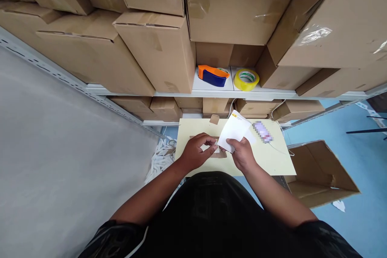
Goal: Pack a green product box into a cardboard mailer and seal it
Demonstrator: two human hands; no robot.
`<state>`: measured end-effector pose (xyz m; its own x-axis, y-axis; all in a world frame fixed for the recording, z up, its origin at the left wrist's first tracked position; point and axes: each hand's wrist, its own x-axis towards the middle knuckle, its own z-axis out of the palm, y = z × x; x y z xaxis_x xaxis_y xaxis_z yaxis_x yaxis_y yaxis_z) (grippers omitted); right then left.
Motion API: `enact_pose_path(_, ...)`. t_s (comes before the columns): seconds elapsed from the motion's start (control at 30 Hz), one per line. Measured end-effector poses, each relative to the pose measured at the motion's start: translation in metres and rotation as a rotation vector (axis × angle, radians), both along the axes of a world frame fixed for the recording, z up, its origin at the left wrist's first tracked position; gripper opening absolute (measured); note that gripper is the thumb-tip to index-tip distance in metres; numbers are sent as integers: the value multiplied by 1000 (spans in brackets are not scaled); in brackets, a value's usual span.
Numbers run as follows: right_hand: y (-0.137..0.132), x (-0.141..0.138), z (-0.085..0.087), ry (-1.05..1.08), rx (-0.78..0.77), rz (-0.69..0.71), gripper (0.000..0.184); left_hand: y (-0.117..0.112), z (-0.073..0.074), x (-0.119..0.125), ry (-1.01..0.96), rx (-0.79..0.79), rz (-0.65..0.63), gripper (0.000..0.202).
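Note:
My right hand (242,154) grips a white sheet of paper (234,131) by its lower edge, thumb on top. A small yellow-orange mark is printed near the sheet's upper end. At the sheet's lower left corner, my left hand (198,152) is curled, thumb and fingertips drawn close together. Whether it pinches the paper or something small is too fine to make out. Beneath the hands, partly covered by them, a small brown cardboard box (223,155) with something white in it lies on the pale yellow tabletop (266,161).
A blurred-out phone (262,132) with a cable lies right of the paper. On the shelf above sit an orange-and-blue tape dispenser (213,75) and yellow tape roll (246,79), among stacked cartons (157,48). An open carton (320,169) stands right; white strips (159,161) are heaped left.

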<state>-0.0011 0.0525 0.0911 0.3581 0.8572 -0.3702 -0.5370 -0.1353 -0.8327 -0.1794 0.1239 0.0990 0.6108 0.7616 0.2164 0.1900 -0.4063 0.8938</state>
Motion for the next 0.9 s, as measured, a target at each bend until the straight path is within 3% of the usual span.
enact_pose_path(0.23, -9, 8, -6, -73, -45, 91, 22, 22, 19, 19, 1, -218, 85, 26)
enact_pose_path(0.4, -14, 12, -2, -121, -74, 278, 16, 44, 31, 34, -90, -392, 15, 33)
enact_pose_path(0.53, -18, 18, 0, -147, -114, 424, 17, 45, 33, 36, -114, -534, -16, 31)
enact_pose_path(0.6, -18, 21, 0, -230, -134, 425, 25, 42, 31, 35, -109, -585, 2, 31)
enact_pose_path(0.73, -12, 26, 3, -545, -107, 295, 44, 34, 26, 34, -139, -686, 28, 31)
enact_pose_path(0.9, 1, 29, 6, -694, -42, 264, 44, 29, 24, 30, -203, -873, 18, 35)
